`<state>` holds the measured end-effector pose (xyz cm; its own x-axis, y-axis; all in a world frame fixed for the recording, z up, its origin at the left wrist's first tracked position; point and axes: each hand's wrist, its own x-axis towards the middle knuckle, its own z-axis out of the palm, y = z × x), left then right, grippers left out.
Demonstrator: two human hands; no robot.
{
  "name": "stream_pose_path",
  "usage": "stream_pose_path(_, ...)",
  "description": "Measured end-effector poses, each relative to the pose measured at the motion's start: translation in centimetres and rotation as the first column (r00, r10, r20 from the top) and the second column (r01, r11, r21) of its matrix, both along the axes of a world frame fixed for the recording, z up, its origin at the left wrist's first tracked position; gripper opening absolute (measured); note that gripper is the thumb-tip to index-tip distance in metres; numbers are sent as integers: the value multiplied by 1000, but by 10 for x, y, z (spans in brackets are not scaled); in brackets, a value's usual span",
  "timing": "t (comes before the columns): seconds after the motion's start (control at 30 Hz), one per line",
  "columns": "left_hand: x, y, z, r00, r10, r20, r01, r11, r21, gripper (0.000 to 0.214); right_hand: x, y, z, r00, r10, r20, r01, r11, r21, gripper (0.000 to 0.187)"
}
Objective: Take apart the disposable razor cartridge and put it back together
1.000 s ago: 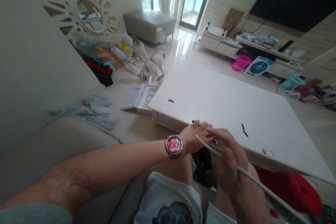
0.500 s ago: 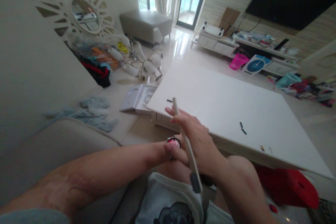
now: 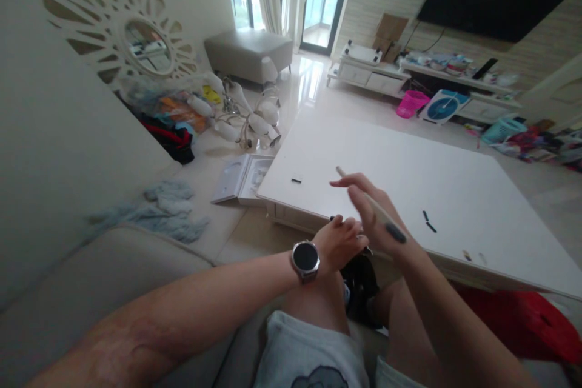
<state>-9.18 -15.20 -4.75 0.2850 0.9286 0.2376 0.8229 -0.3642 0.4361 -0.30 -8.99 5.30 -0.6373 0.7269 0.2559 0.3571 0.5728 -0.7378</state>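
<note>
My right hand [image 3: 379, 212] is closed around a slim pale toothbrush [image 3: 375, 209], its dark bristled head lying back towards my wrist and its handle end pointing forward over the table. Just left of it and lower, my left hand [image 3: 339, 242] has its fingers curled. A small dark bit shows at its knuckles, but what it holds is hidden. A round watch [image 3: 305, 257] with a dark face sits on my left wrist. Both hands are close together above my lap, near the front edge of the white table [image 3: 364, 145].
Small black strips [image 3: 428, 222] and a little black-and-white piece [image 3: 296, 180] lie on the table. An opened white box [image 3: 245, 179] stands on the floor at its left end, near a chandelier [image 3: 250, 118]. A red object [image 3: 518, 318] is under the table's right side.
My right hand has moved right, away from the left wrist, with the toothbrush now tilted flatter. My left hand has come into clearer view, and the watch face has gone from red to dark.
</note>
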Motion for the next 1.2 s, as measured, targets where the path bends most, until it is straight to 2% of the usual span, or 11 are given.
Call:
stream_pose_path(0.07,-7,0,5,976,-178,-129,183,983,33,19,24,31,-9,987,-133,-89,136,990,24,44)
stream_pose_path(0.13,-11,3,6,971,-187,-148,188,982,-7,21,46,59,-30,956,-256,-142,263,964,31,49)
stream_pose_path(0.27,-11,18,-5,995,-14,102,42,960,-276,21,73,90,-86,881,-441,-172,449,893,13,40)
stream_pose_path(0.33,-9,26,-11,945,112,308,22,916,-401,21,78,91,-108,858,-491,-148,465,867,-178,33)
stream_pose_path(0.4,-7,34,-17,837,253,485,11,878,-478,19,78,87,-120,879,-460,-127,409,863,-295,29)
stream_pose_path(0.53,-3,41,-21,593,494,636,14,784,-621,17,72,82,-123,904,-419,-89,377,876,-300,29)
stream_pose_path(0.6,-2,41,-18,516,540,665,57,753,-656,20,67,82,-120,914,-399,-79,342,859,-381,34)
stream_pose_path(0.73,-3,37,-11,381,575,724,121,745,-656,30,52,79,-116,929,-336,-156,207,820,-533,41)
stream_pose_path(0.97,-2,36,-21,351,587,730,-23,785,-620,21,47,72,-121,925,-325,-195,175,822,-541,39)
stream_pose_path(1.1,0,34,-27,336,613,715,-36,767,-641,27,44,69,-119,886,-390,-250,139,738,-660,34)
stream_pose_path(1.2,0,32,-25,355,607,711,-53,772,-633,26,40,66,-117,894,-364,-262,45,655,-755,32)
